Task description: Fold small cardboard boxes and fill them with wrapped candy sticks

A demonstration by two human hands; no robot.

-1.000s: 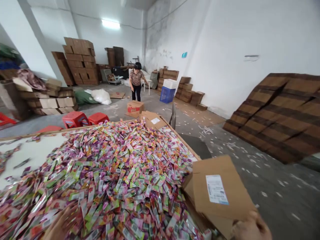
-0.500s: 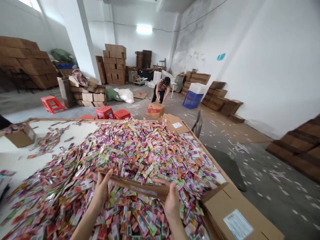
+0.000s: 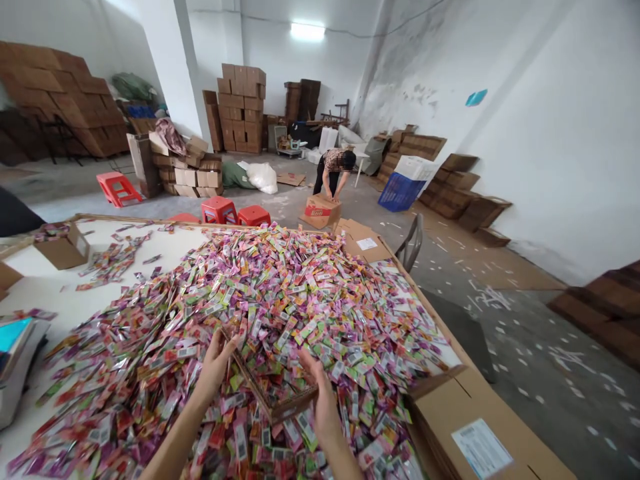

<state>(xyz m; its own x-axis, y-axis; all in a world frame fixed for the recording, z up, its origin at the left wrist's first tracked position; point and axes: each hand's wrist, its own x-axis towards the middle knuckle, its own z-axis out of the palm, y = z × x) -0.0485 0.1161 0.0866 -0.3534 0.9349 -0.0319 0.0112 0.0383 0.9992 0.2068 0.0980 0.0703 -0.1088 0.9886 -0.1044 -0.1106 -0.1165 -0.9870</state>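
Note:
A cardboard box [image 3: 257,390] is held low over a heap of small colourful sachets [image 3: 280,293] on the table, its walls folded apart into an angled frame. My left hand [image 3: 220,353] grips its far left edge, thumb and fingers around the board. At the box's right end, my right hand [image 3: 320,393] holds the wall against its palm, fingers reaching forward. Sachets show between the walls. To the right lies a stack of flattened cartons [image 3: 480,407] with a white label on top.
A small carton of sachets [image 3: 63,247] stands at the table's far left. A scale-like device [image 3: 20,373] sits at the left edge. Beyond the table are red stools [image 3: 219,210], a chair [image 3: 411,241] and a co-worker [image 3: 334,170] bending over a carton [image 3: 320,211].
The flat folded cardboard has spread into an angled frame between my hands, its near corner coming toward me. The view has shifted slightly. The co-worker has bent lower, hands on the carton.

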